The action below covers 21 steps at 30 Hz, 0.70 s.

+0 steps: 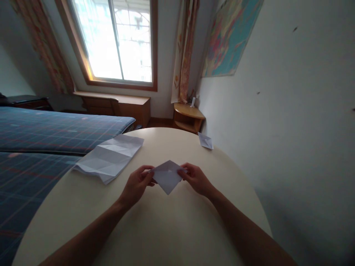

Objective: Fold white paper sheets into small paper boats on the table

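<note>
A small folded white paper (168,176), diamond-shaped with a point hanging down, is held just above a round cream table (172,229). My left hand (138,186) pinches its left corner and my right hand (196,178) pinches its right corner; both have fingers closed on the paper. A stack of creased white sheets (109,157) lies on the table to the left of my hands. A small folded paper piece (205,140) rests at the table's far right edge.
A bed with a blue plaid cover (41,140) runs along the table's left side. A white wall (291,111) stands close on the right, with a map (231,35) hung on it. A window (116,40), wooden desk (122,105) and corner shelf (188,116) lie beyond.
</note>
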{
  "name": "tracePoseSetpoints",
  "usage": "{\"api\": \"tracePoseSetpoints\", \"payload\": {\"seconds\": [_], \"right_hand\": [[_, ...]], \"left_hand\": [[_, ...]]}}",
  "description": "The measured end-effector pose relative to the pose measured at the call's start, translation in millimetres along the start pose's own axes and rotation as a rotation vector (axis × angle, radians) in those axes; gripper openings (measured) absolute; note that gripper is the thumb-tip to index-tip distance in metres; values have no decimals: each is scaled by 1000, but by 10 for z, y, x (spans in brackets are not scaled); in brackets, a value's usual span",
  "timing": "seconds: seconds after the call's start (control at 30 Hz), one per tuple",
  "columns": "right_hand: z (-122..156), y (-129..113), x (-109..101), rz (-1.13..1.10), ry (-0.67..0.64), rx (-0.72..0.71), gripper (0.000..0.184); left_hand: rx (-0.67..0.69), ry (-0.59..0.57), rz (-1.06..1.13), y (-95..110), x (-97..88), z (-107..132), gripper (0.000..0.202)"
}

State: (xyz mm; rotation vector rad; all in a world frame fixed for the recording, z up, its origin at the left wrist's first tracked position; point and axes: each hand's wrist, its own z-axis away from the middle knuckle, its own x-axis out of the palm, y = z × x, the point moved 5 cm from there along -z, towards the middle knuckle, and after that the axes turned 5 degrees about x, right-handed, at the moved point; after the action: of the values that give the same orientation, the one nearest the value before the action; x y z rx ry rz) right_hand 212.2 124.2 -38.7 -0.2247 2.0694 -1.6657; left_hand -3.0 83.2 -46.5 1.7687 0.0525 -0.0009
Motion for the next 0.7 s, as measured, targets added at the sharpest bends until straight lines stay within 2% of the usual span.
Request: {"api": "tracePoseSetpoints", "payload": {"seconds": [0.27, 0.47, 0.7], "right_hand": [[20, 4, -45, -7, -3, -28, 23], [11, -8, -55, -9, 1, -38, 25], [12, -44, -42, 5, 4, -54, 29]], "left_hand": [[-21, 17, 47, -10, -26, 0, 44], [-38, 24, 53, 2, -6, 14, 36], [-42, 5, 61, 15, 6, 31, 36]]}}
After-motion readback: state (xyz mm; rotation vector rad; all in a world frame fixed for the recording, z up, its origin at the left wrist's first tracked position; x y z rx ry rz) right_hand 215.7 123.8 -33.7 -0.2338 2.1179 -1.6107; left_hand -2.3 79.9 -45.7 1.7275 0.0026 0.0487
